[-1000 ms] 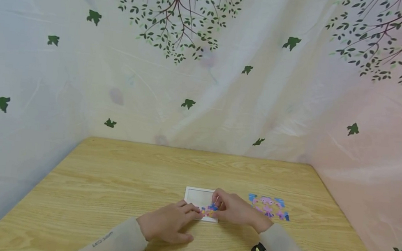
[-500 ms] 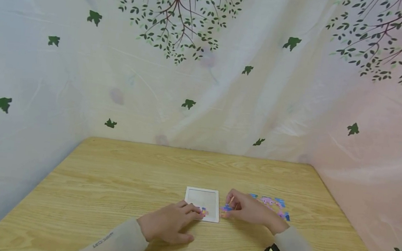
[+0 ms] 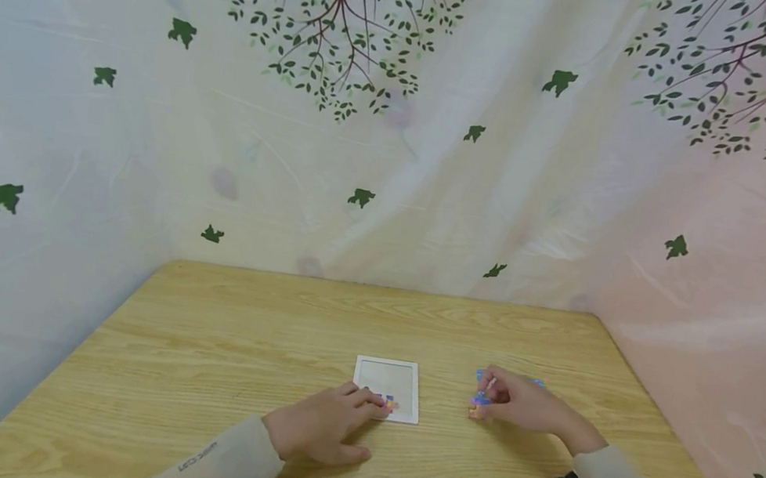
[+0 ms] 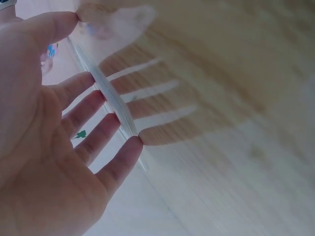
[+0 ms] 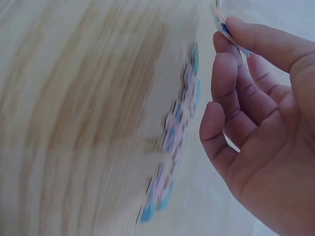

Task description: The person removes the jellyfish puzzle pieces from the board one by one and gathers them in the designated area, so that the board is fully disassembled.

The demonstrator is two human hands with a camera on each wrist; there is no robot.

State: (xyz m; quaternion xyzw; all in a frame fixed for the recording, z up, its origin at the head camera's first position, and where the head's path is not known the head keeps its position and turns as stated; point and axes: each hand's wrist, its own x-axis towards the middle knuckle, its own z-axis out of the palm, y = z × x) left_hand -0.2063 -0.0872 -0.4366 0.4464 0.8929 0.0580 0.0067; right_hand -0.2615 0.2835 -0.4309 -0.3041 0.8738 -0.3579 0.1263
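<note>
My left hand (image 3: pixel 322 423) lies with fingers fairly straight on the near left part of a white puzzle frame (image 3: pixel 417 393); its fingertips meet the frame edge (image 4: pixel 115 104) in the left wrist view. A small patch of jigsaw pieces (image 3: pixel 390 404), pink, yellow and blue, shows in the frame's near part beside those fingertips. Off to the right, my right hand (image 3: pixel 534 406) pinches a blue and orange jigsaw piece (image 3: pixel 478 404) between thumb and fingers. The right wrist view shows this piece (image 5: pixel 225 30) edge-on, raised off the table.
Pink and blue jigsaw pieces (image 5: pixel 172 130) lie in a cluster on the table under the right hand, mostly hidden by it in the head view. The wooden table (image 3: pixel 260 320) ends at a patterned curtain (image 3: pixel 412 234) behind and at both sides.
The right hand has moved rightwards from the frame to over the loose cluster, carrying the jigsaw piece out of the frame. The left hand has stayed in place.
</note>
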